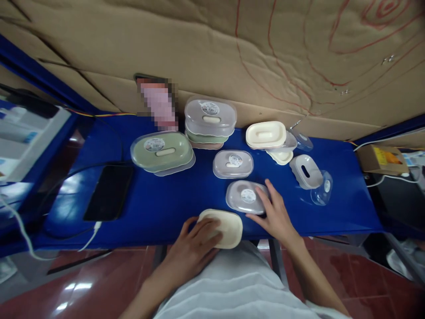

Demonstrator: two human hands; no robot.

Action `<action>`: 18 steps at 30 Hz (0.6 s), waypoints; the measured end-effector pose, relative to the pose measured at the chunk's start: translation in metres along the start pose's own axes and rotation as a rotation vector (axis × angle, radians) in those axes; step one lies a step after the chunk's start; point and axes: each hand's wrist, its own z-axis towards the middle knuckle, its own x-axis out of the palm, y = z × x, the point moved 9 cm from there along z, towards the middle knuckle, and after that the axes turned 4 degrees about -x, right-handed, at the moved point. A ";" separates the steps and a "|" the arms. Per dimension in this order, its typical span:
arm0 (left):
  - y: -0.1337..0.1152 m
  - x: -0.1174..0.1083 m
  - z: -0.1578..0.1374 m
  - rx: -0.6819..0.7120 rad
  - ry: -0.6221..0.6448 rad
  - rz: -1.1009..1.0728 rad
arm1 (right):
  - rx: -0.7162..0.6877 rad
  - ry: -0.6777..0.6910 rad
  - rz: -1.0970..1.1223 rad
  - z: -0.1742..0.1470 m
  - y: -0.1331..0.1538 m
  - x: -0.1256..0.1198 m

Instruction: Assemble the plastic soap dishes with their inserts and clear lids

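My left hand (201,241) lies over a cream oval plastic piece (231,230) at the table's front edge. Its fingers curl across the top and hide much of it; it looks like part of a soap box. My right hand (274,212) grips the right end of a lilac soap box (236,197) with a clear lid and a round label. The thumb is at the near side and the fingers are on the lid. Just behind stands another lilac soap box (221,166), lidded and labelled, touched by neither hand.
Stacked lidded boxes stand at back centre (212,113), with a green-looking box (159,153) to their left. Cream parts (265,133), a slotted lilac tray (303,173) and a clear lid (322,190) lie right. A phone (109,192) with a cable lies left. Cardboard (206,48) walls the back.
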 end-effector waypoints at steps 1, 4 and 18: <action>-0.006 0.002 -0.001 0.013 0.016 -0.010 | -0.051 0.011 0.029 0.014 0.008 0.002; -0.018 0.010 0.002 0.030 0.059 -0.010 | -0.177 0.077 0.123 0.055 0.019 0.003; -0.044 0.057 0.022 0.126 0.129 -0.004 | -0.204 0.113 0.154 0.106 0.069 0.013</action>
